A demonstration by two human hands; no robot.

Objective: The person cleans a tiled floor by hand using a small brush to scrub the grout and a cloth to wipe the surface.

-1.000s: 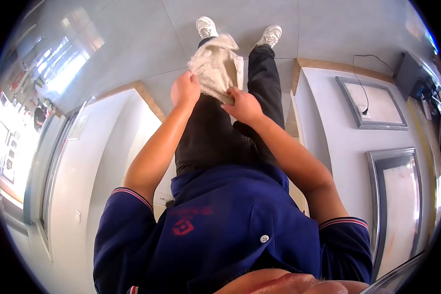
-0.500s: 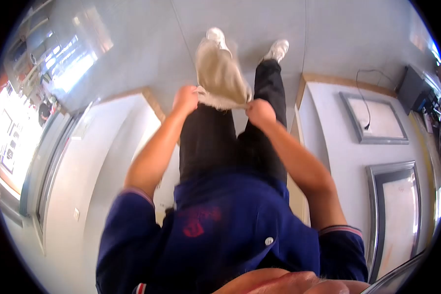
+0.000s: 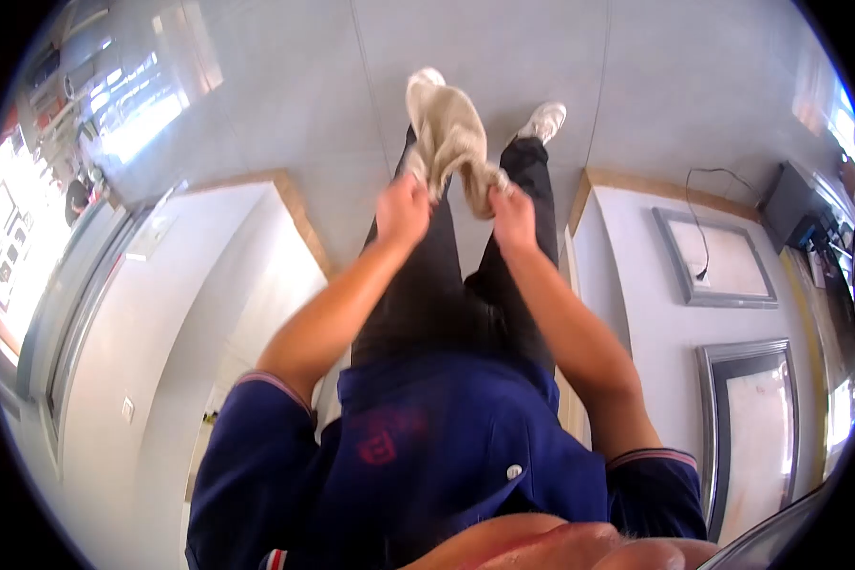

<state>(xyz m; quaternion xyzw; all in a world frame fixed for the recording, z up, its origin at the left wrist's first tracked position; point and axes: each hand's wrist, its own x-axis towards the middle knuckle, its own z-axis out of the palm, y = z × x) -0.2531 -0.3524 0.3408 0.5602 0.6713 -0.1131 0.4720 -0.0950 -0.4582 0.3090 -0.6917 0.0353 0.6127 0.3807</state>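
Cloth (image 3: 451,128) between 2 hands (image 3: 405,207), before the legs (image 3: 418,294).

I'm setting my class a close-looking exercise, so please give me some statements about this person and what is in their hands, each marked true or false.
1. The left hand and the right hand both hold the beige cloth. True.
2. The cloth is spread flat on the floor. False: it is bunched and held up in front of the legs.
3. The trousers are dark. True.
4. The shoes are black. False: they are white.
5. A white button shows on the blue shirt. True.
6. The shirt's sleeves reach the wrists. False: they leave the forearms bare.
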